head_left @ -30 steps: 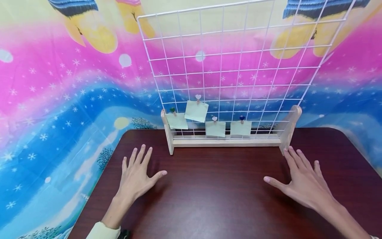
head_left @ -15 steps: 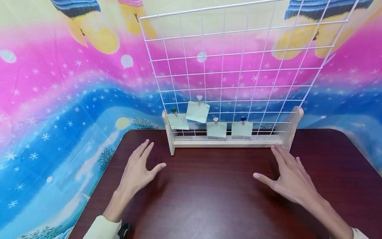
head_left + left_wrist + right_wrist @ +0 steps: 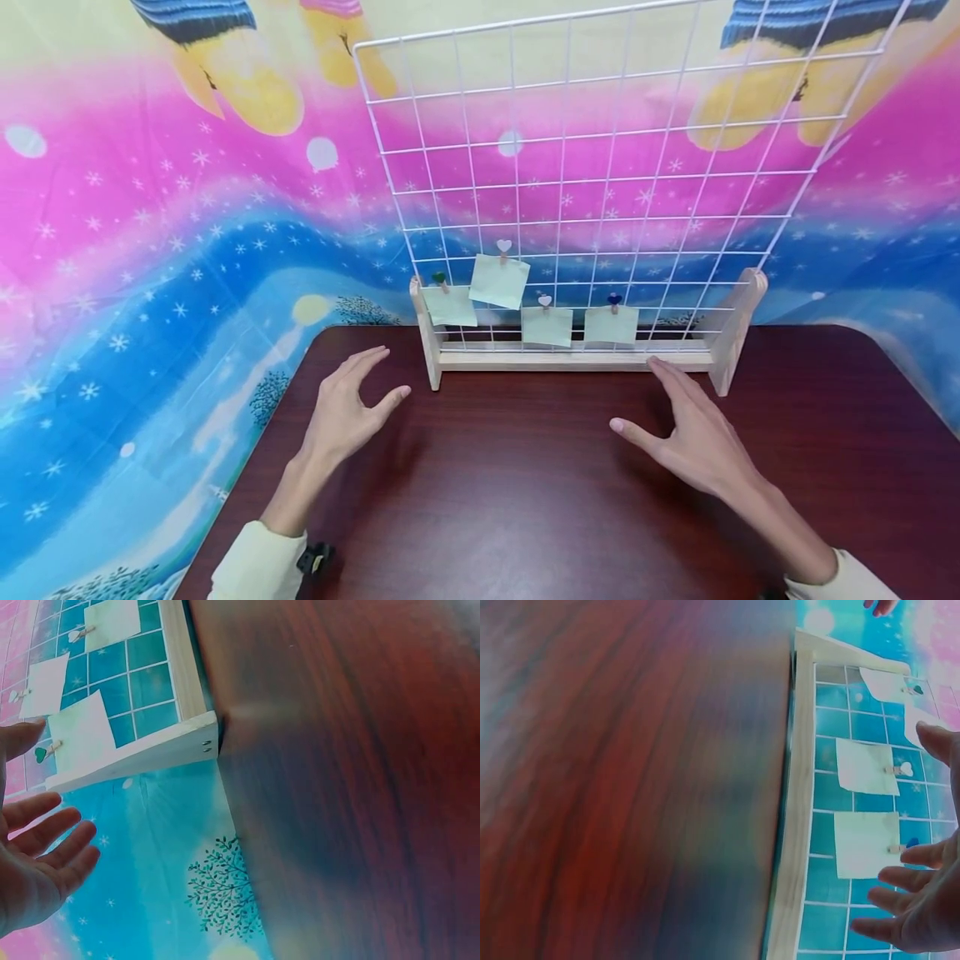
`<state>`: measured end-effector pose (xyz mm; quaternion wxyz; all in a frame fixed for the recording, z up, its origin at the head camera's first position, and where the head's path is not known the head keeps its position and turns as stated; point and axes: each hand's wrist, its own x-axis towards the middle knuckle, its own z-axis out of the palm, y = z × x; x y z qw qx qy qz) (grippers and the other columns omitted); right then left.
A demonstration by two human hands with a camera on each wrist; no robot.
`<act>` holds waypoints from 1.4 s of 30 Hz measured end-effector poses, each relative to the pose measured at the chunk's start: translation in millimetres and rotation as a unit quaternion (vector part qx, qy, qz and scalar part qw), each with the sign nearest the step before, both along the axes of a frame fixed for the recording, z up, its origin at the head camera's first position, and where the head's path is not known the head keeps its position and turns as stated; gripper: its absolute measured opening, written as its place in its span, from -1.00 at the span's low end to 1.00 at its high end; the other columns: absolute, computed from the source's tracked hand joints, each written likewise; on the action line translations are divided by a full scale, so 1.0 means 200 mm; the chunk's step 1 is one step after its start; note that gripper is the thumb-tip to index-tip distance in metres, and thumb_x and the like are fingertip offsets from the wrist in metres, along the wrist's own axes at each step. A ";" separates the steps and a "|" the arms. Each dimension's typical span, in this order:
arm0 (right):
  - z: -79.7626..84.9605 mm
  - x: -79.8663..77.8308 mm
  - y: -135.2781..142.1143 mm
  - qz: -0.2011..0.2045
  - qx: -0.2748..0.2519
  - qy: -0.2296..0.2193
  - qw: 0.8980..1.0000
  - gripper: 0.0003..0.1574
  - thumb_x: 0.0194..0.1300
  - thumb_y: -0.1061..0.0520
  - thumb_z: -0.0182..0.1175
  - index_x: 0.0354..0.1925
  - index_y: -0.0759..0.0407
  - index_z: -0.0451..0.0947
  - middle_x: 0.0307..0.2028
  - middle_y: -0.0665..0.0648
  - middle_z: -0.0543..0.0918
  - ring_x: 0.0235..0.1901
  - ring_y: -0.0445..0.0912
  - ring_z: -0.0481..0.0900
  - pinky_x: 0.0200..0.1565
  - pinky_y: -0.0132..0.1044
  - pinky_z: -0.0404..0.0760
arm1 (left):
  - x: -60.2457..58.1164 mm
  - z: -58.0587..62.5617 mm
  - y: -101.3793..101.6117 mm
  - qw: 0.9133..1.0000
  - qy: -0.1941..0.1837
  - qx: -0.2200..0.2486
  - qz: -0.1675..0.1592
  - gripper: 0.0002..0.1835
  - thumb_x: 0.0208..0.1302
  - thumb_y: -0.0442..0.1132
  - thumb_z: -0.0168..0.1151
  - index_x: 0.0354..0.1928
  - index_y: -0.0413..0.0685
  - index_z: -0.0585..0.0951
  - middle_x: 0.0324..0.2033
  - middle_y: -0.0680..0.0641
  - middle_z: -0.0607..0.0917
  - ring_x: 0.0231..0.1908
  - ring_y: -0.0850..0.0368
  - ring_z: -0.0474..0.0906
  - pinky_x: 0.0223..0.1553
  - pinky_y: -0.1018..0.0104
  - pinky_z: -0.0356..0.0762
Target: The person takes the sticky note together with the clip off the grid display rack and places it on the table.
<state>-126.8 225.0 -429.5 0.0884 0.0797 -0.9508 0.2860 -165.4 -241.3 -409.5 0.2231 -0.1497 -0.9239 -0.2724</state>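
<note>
A white wire grid panel (image 3: 592,179) stands upright in a pale wooden stand (image 3: 577,362). Several pale green paper notes hang low on it from small clothespins with heart tops. The leftmost note (image 3: 452,307) has a green heart clothespin (image 3: 440,281); a higher, tilted note (image 3: 498,282) has a white heart one. Further right hang another note (image 3: 547,326) with a white heart and a note (image 3: 611,324) with a dark blue heart clothespin (image 3: 615,302). My left hand (image 3: 347,412) holds nothing, left of the stand. My right hand (image 3: 697,433), likewise holding nothing, is before the stand's right part.
The dark red-brown wooden table (image 3: 495,492) has rounded back corners. Behind it hangs a colourful backdrop cloth (image 3: 187,242) in pink and blue, close to the panel. A black strap piece (image 3: 315,558) shows at my left cuff.
My right hand has moved left, away from the stand's right foot, and my left hand has shifted slightly forward. The fingers of both have drawn together. Notes and panel stay put.
</note>
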 end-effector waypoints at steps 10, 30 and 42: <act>0.00 -0.06 -0.09 0.013 -0.031 0.013 0.999 0.19 0.30 -0.41 0.45 0.62 0.13 0.29 0.53 0.37 0.43 0.46 0.37 0.43 0.34 0.47 0.43 | -0.05 0.05 -0.01 0.999 0.022 0.025 -0.003 -0.40 0.21 -0.16 0.63 0.27 -0.16 0.70 0.09 -0.22 0.80 0.09 -0.25 0.76 0.16 -0.20 0.68; -0.07 -0.26 -0.28 0.074 -0.160 0.010 0.984 -0.20 0.34 -0.09 0.53 0.41 0.18 0.55 0.19 0.27 0.76 0.14 0.20 0.76 0.21 0.12 0.73 | -0.22 0.23 -0.01 0.997 0.046 0.028 -0.050 -0.55 0.23 -0.20 0.60 0.16 -0.09 0.78 -0.10 -0.15 0.85 -0.09 -0.12 0.78 -0.02 -0.07 0.63; -0.08 -0.37 -0.41 0.089 -0.241 -0.014 0.966 -0.35 0.37 -0.01 0.52 0.31 0.19 0.61 0.16 0.29 0.77 0.10 0.14 0.80 0.20 0.14 0.73 | -0.32 0.32 0.02 0.996 0.044 0.021 -0.071 -0.54 0.23 -0.19 0.60 0.13 -0.22 0.77 -0.12 -0.23 0.84 -0.10 -0.17 0.79 -0.02 -0.09 0.71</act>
